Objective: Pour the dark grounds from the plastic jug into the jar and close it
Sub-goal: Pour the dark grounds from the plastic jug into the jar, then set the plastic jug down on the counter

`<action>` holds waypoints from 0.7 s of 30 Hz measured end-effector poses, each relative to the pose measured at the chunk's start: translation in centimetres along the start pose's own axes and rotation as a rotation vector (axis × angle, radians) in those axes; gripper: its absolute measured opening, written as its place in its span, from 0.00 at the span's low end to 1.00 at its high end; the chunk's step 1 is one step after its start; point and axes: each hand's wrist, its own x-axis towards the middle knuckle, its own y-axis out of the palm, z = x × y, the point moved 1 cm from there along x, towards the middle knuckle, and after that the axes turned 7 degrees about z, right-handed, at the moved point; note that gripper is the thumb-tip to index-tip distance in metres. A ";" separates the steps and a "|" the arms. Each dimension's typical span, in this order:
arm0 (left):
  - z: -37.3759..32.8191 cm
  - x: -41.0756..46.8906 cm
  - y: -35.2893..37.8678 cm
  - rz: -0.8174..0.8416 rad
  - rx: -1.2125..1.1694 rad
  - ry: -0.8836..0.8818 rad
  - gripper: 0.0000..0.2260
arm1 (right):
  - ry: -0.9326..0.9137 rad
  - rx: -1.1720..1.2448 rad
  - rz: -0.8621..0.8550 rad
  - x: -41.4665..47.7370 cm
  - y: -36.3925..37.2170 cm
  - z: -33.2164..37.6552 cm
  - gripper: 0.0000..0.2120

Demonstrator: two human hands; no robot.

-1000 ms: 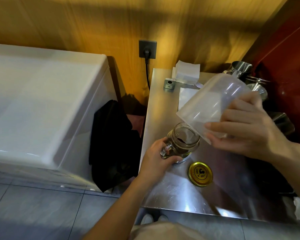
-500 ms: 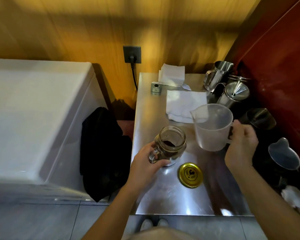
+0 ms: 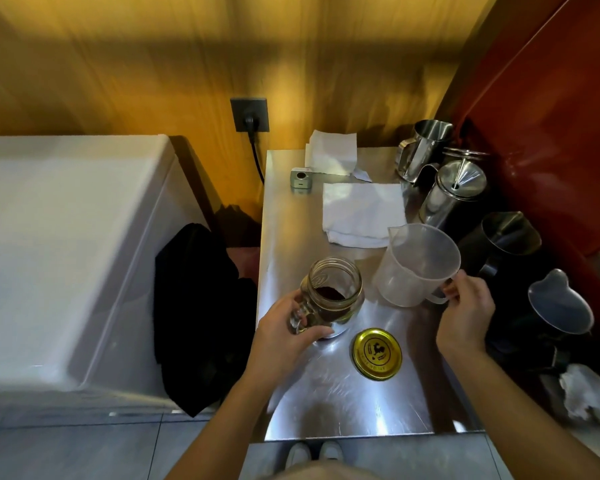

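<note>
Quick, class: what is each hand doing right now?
Left hand: closed on the jar handle.
Right hand: fingers on the plastic jug handle.

round gold metal lid (image 3: 377, 354) on the steel table (image 3: 343, 403): dark printed emblem and a ring of lettering, too small to read | clear glass jar (image 3: 331, 296): raised embossing on its wall, not legible | small grey box-shaped device (image 3: 301, 179): no readable marking
</note>
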 end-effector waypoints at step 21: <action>0.9 0.7 -0.7 0.084 -0.166 -0.004 0.23 | -0.351 -0.510 0.156 -5.0 -1.7 1.3 0.13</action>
